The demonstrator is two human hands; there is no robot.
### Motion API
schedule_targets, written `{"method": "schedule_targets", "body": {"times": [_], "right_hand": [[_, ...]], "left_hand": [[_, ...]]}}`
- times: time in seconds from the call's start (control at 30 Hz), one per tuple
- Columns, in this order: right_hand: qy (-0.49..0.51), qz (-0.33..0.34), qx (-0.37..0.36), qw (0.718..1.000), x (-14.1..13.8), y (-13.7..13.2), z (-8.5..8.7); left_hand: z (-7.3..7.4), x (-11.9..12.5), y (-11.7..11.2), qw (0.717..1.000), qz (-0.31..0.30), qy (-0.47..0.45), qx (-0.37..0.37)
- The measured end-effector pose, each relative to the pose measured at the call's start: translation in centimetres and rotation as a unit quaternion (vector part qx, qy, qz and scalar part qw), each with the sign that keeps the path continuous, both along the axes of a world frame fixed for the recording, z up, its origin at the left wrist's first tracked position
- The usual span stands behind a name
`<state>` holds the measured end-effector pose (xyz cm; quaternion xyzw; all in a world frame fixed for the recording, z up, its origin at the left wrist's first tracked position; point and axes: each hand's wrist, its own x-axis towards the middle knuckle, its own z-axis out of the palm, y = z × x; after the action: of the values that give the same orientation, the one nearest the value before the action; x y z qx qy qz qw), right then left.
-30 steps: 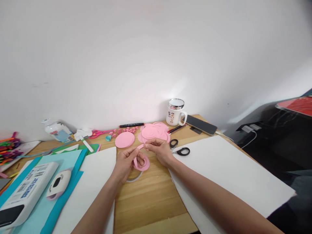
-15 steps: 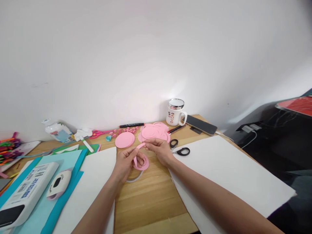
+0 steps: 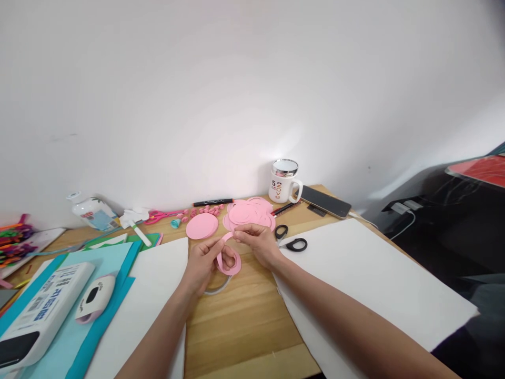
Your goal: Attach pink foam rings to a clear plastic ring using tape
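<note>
Below frame centre, a pink paper strip [image 3: 226, 237] is pinched by left hand [image 3: 204, 259] and right hand [image 3: 259, 243], slanting up rightward, its loop [image 3: 235, 268] nearer the left grip.

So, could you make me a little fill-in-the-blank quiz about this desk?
1. The thin, curling paper strip held by the left hand and the right hand is ____ in colour.
2. The black-handled scissors lie nearer the ____ hand.
3. The shiny rim of the white cylindrical mug is ____ in colour.

Missing words: pink; right; silver.
</note>
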<state>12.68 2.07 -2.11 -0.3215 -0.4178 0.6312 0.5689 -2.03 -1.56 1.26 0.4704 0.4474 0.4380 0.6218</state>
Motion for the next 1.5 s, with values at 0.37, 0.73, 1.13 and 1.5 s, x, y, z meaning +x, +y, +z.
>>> {"method": "schedule_targets", "body": {"times": [0.37,0.73,1.13,1.5], "right_hand": [[0.004,0.009,0.003,1.0,0.11,-0.17,0.33],[0.021,-0.004,-0.002,1.0,-0.06,0.04,-0.08],[-0.002,0.003,0.019,1.0,0.13,-0.1,0.14],[0.012,0.006,0.016,1.0,-0.06,0.02,-0.25]], "left_hand": [[0.27,0.16,-0.1,1.0,0.019,0.0,0.021],[0.11,-0.02,-0.06,1.0,0.011,0.0,0.019],[0.22,-0.02,-0.07,1.0,0.004,0.002,0.015],[0.26,-0.11,-0.08,1.0,0.003,-0.002,0.024]]}}
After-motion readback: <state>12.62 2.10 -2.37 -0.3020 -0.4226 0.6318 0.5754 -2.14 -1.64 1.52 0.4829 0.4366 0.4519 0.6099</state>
